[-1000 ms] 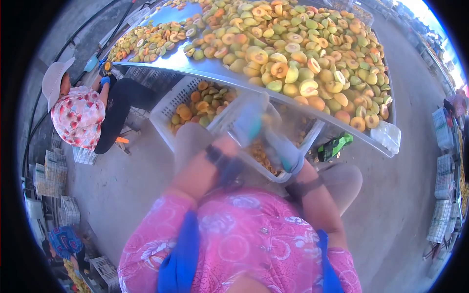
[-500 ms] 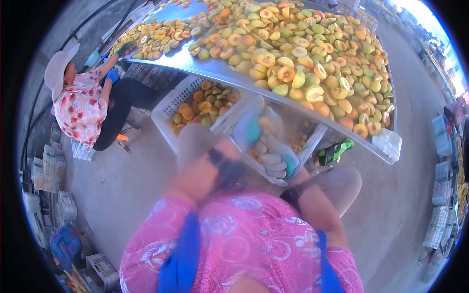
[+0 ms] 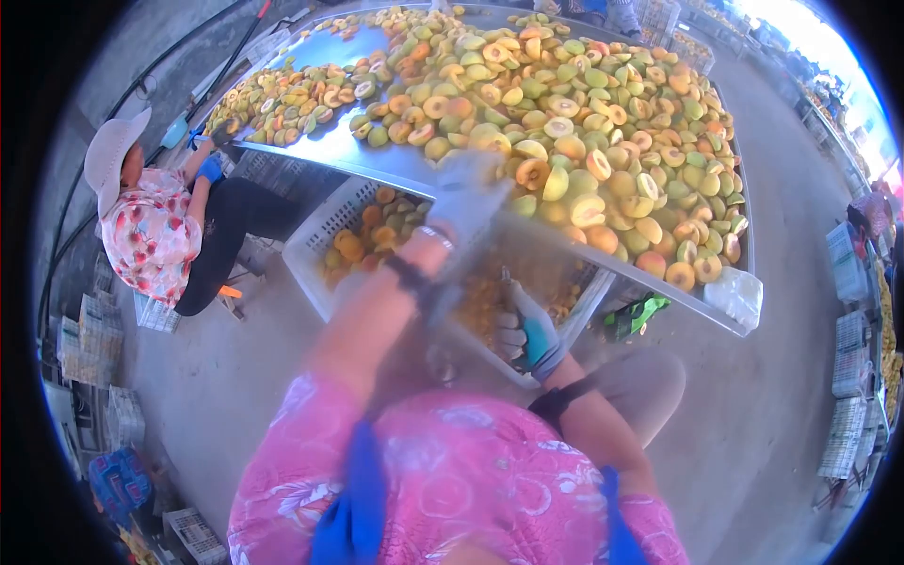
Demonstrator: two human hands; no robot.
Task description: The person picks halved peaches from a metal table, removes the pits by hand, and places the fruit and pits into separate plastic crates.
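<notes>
My left hand (image 3: 466, 202), in a pale glove and smeared by motion, is at the near edge of the metal table (image 3: 405, 168), beside the heap of halved stone fruit (image 3: 565, 122). Its fingers are too blurred to read. Lower and to the right, my right hand (image 3: 532, 334), gloved with a teal patch, is closed above a white crate (image 3: 589, 306). A small metallic tip shows above its thumb; the rest of what it grips is hidden. Small orange-brown pieces lie in that crate. Another white crate (image 3: 306, 240) to the left holds orange and green fruit (image 3: 372, 231).
A person (image 3: 151, 207) in a cap and blue glove sits at the table's left end. A clear plastic-looking block (image 3: 734, 299) sits on the table's right corner, with a green bag (image 3: 640, 315) below. Stacked crates (image 3: 94, 334) stand left, more crates (image 3: 841, 438) right.
My left hand has moved from above the crate, near my right hand, up to the table edge. My right hand stays low over the crate, shifted slightly. The seated person's hands have drawn closer together.
</notes>
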